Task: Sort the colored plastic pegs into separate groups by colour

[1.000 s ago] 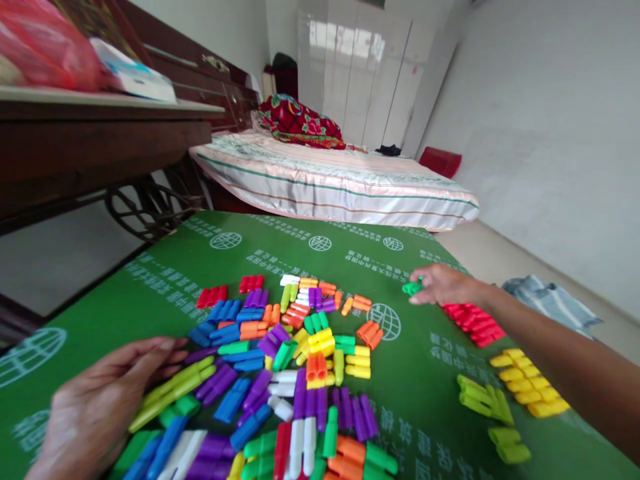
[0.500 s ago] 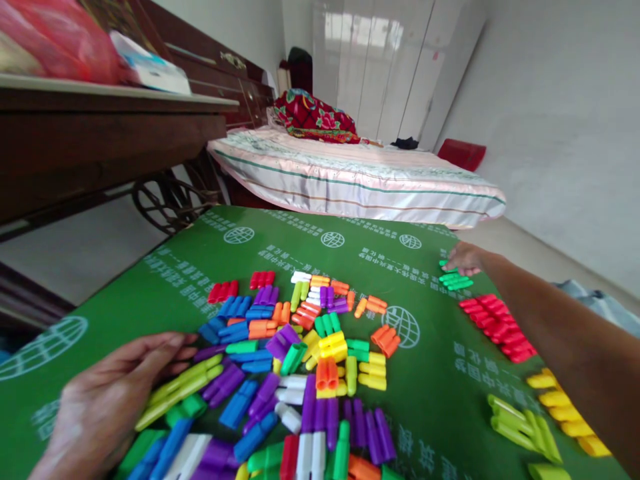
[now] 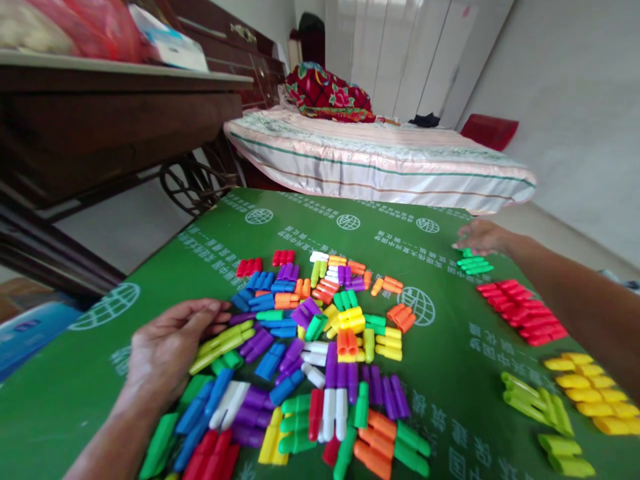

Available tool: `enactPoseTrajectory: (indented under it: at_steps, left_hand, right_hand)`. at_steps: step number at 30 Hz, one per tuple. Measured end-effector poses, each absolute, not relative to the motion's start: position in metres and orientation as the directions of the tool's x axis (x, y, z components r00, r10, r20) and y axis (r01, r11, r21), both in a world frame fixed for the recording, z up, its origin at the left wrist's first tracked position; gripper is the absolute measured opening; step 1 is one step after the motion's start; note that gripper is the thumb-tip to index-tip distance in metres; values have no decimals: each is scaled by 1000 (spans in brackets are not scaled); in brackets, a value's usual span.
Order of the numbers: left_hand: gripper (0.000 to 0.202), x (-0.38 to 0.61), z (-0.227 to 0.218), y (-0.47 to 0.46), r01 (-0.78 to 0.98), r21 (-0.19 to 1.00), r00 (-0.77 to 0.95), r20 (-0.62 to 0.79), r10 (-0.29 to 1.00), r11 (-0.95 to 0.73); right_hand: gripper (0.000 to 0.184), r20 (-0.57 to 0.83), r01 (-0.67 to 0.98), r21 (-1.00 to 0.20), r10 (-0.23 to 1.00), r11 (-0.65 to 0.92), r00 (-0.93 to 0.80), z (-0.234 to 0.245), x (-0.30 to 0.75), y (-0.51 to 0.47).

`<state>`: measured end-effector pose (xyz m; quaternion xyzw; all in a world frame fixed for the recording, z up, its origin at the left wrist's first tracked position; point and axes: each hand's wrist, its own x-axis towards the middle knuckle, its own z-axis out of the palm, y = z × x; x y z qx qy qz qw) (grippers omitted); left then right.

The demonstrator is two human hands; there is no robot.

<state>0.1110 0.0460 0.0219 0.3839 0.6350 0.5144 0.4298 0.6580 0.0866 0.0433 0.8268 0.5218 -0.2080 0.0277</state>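
The right hand (image 3: 483, 237) is at the green plastic tubes (image 3: 475, 265), far right on the counter (image 3: 440, 360), seemingly lining them up; I can't tell whether its grip pinches one. The left hand (image 3: 167, 341) curls beside lime tubes (image 3: 223, 347), its grip partly hidden too. Neat alignment calls for a light touch

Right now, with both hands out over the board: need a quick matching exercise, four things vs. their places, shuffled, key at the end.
Things
1. Left hand
2. Right hand
3. Flowered blanket
4. Red bag

Places
A. Bunched up on the bed
B. At the small group of green pieces on the right
C. On the wooden table at upper left
D. At the left side of the mixed-colour pieces

Pairs: 1-D, 2-B, 3-A, 4-C
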Motion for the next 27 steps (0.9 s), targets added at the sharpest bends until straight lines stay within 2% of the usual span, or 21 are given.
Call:
enactPoseTrajectory:
  at_steps: [2, 4, 7, 8, 10, 15, 21, 27]
  left_hand:
    - [20, 108, 17, 47, 40, 985, -324, -146, 935, 168]
    - [21, 107, 15, 47, 27, 987, -316, -143, 938, 159]
    - [21, 107, 14, 47, 18, 989, -295, -132, 946, 144]
    - [21, 106, 13, 47, 19, 991, -291, -124, 949, 135]
    - [22, 105, 10, 48, 21, 993, -286, -105, 952, 116]
    - [25, 102, 3, 49, 9, 996, -253, -87, 964, 92]
    - [27, 100, 3, 48, 35, 997, -234, -55, 971, 65]
    - [23, 102, 3, 45, 25, 998, -231, -58, 971, 66]
  right_hand:
    - [46, -326, 895, -250, 903, -369, 281, 52, 621, 74]
    - [41, -353, 905, -325, 923, -275, 153, 61, 575, 52]
    - [31, -396, 855, -519, 884, 8, -248, 71, 507, 10]
    - [25, -385, 832, -546, 855, 93, -348, 74, 488, -3]
    - [18, -365, 816, -525, 801, 244, -474, 78, 458, -26]
    - [14, -307, 801, -452, 775, 392, -552, 83, 424, -48]
    - [16, -256, 809, -415, 800, 416, -543, 79, 408, -40]
    - [13, -216, 858, -280, 842, 432, -494, 77, 395, -20]
